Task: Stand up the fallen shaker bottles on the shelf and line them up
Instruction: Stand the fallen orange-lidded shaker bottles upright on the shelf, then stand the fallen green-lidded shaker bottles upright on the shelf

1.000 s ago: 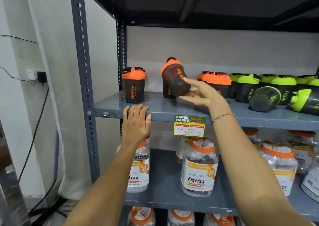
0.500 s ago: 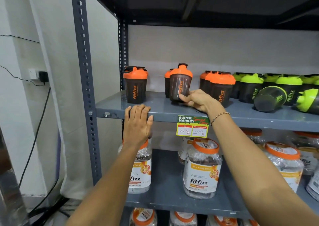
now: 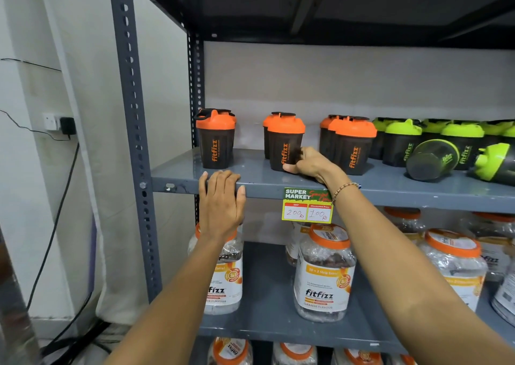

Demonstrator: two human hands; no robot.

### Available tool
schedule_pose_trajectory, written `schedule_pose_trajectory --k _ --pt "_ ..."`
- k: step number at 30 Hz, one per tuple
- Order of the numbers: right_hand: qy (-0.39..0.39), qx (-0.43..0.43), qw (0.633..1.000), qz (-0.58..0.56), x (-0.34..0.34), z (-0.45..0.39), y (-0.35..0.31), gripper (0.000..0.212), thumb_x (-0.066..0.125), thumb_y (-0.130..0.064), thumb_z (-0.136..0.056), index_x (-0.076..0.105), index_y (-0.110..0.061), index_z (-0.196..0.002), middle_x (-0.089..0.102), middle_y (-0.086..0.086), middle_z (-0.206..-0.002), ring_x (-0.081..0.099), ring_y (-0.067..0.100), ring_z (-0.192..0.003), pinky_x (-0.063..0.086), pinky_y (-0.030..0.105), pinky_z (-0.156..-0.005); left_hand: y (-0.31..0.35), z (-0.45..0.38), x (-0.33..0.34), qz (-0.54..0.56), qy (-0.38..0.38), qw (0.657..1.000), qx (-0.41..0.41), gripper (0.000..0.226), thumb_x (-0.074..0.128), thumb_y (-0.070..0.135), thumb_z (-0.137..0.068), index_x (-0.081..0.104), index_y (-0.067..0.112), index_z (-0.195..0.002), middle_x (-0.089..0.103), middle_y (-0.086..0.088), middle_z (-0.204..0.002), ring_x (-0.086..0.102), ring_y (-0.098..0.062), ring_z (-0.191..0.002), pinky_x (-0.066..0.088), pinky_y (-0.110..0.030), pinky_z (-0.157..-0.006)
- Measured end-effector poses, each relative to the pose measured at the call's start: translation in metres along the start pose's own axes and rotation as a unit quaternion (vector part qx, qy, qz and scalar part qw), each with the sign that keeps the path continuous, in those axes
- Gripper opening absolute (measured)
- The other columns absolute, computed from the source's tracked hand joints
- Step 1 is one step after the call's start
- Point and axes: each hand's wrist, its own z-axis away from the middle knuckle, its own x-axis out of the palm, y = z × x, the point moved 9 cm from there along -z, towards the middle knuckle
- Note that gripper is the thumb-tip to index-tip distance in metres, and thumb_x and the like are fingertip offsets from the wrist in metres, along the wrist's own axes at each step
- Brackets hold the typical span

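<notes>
Dark shaker bottles with orange or lime-green lids stand on the grey upper shelf. My right hand grips the base of an upright orange-lid shaker in the middle. Another orange-lid shaker stands alone at the left. A cluster of orange-lid shakers is to the right. Further right, one green-lid shaker lies on its side, bottom towards me, and a second fallen green-lid shaker lies at the frame edge. My left hand rests flat on the shelf's front edge, fingers apart, holding nothing.
Upright green-lid shakers line the back right. A price tag hangs from the shelf edge. Large orange-lid jars fill the lower shelf. A perforated steel post is at the left, with a wall socket and cables beyond.
My right hand tipped the middle orange-lid shaker from tilted to upright and set it on the shelf, then slid down to its base. My left hand stayed on the shelf edge.
</notes>
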Motion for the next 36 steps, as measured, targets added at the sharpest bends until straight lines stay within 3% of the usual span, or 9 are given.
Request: schedule_pose_trajectory --k 4,10,15,18,20,23,30,33,36 --pt "0.025 -0.013 1.000 -0.015 -0.007 0.016 -0.001 0.060 0.072 -0.010 -0.081 0.044 -0.003 -0.133 0.054 0.012 -0.137 0.051 0.027 -0.126 0.038 0.039 -0.108 0.007 -0.002 -0.006 0.052 0.010 0.996 -0.065 0.029 0.038 0.024 -0.093 0.061 0.012 -0.106 0.061 -0.007 -0.116 0.051 -0.024 -0.119 0.016 -0.041 -0.118" --pt "0.257 -0.101 0.961 0.015 -0.070 0.070 0.000 0.022 0.061 -0.015 -0.087 0.071 -0.009 -0.106 0.072 0.008 -0.108 0.062 0.013 -0.094 0.041 0.018 -0.082 0.075 -0.003 0.005 0.089 -0.037 0.995 0.006 0.032 0.035 0.024 -0.094 0.062 0.010 -0.107 0.064 -0.005 -0.110 0.056 -0.022 -0.111 0.020 -0.037 -0.116" --pt "0.361 -0.109 0.926 0.000 -0.155 0.122 0.029 0.018 0.060 -0.016 -0.084 0.076 -0.009 -0.089 0.076 0.011 -0.090 0.068 0.023 -0.089 0.047 0.024 -0.085 0.141 0.002 0.018 0.045 -0.050 0.997 0.045 0.036 0.037 0.027 -0.094 0.066 0.010 -0.108 0.067 -0.005 -0.106 0.061 -0.023 -0.102 0.024 -0.041 -0.112" --pt "0.439 -0.057 0.896 -0.002 -0.215 0.148 0.064 0.028 0.058 -0.023 -0.086 0.074 -0.001 -0.079 0.074 0.021 -0.086 0.066 0.037 -0.092 0.046 0.033 -0.083 0.175 0.001 0.028 0.010 -0.051 0.996 0.069 0.037 0.037 0.026 -0.093 0.067 0.008 -0.106 0.068 -0.007 -0.103 0.062 -0.028 -0.100 0.024 -0.043 -0.111" --pt "0.431 0.017 0.902 0.001 -0.248 0.150 0.097 0.038 0.056 -0.030 -0.089 0.070 0.003 -0.079 0.069 0.027 -0.090 0.063 0.041 -0.099 0.045 0.037 -0.087 0.203 0.001 0.037 0.001 -0.061 0.995 0.084 0.037 0.037 0.026 -0.094 0.067 0.007 -0.106 0.067 -0.008 -0.103 0.061 -0.029 -0.100 0.026 -0.044 -0.111" --pt "0.351 0.125 0.928 0.010 -0.270 0.141 0.140 0.059 0.053 -0.045 -0.089 0.060 0.007 -0.117 0.061 0.026 -0.124 0.054 0.039 -0.119 0.043 0.039 -0.095 0.244 0.002 0.050 -0.002 -0.082 0.992 0.096 0.037 0.037 0.026 -0.094 0.066 0.007 -0.106 0.067 -0.007 -0.104 0.061 -0.029 -0.100 0.028 -0.044 -0.110" --pt "0.212 0.135 0.963 0.094 -0.264 0.113 0.133 0.090 0.031 -0.074 -0.083 0.050 -0.001 -0.132 0.048 0.020 -0.143 0.044 0.037 -0.130 0.035 0.040 -0.105 0.291 0.010 0.082 -0.001 -0.122 0.991 0.057 0.037 0.033 0.030 -0.097 0.060 0.011 -0.113 0.063 -0.005 -0.113 0.056 -0.025 -0.107 0.024 -0.043 -0.112" --pt "0.200 0.156 0.960 0.116 -0.265 0.106 0.136 0.087 0.037 -0.074 -0.081 0.052 -0.005 -0.131 0.049 0.015 -0.142 0.045 0.035 -0.129 0.037 0.038 -0.102 0.289 0.012 0.086 -0.020 -0.121 0.990 0.062 0.035 0.033 0.031 -0.097 0.057 0.012 -0.114 0.061 -0.004 -0.115 0.054 -0.025 -0.108 0.025 -0.042 -0.109" --pt "0.193 0.165 0.965 0.068 -0.267 0.103 0.139 0.080 0.048 -0.068 -0.076 0.053 -0.009 -0.130 0.051 0.013 -0.141 0.047 0.033 -0.127 0.039 0.037 -0.102 0.288 0.012 0.085 -0.028 -0.122 0.990 0.066 0.034 0.035 0.031 -0.097 0.057 0.012 -0.114 0.061 -0.004 -0.115 0.054 -0.025 -0.107 0.025 -0.041 -0.106"
